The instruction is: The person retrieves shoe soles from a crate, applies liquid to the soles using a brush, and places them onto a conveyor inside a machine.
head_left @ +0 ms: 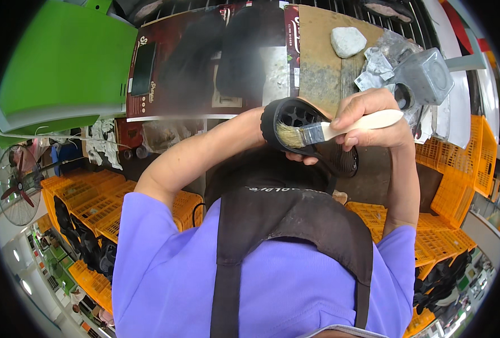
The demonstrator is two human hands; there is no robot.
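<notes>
Brushing the hollow inside of a black moulded rubber shoe sole (309,138), a person in a violet short-sleeved shirt (272,281) and dark brown apron (295,219) works over a cluttered tabletop (317,73), seen from the head camera. The right hand (368,121) is closed around the pale wooden handle of a flat paintbrush (340,128), fingers curled over it and thumb beneath, with the bristles lying against the honeycomb heel cavity. The left hand (302,159) is largely hidden behind the sole; only fingertips show under its lower edge, so it appears to be gripping the sole from below, though the exact grasp cannot be told. The sole is held in the air, tilted, just above the apron bib and near the tabletop's front edge.

Judging by the brush position, the heel end is being coated now, while the meshed toe end looks dry and untouched; whether any film already lies in the cavity is too blurred to say.

Beyond the hands lie a dark red printed cardboard sheet (205,62), a rough white stone (347,41), crumpled silvery foil scraps (377,65) and a grey square metal tin (427,76). Orange plastic crates (100,197) stand stacked at both sides, a green panel (64,62) rises at upper left, and a floor fan (19,188) stands far left.
</notes>
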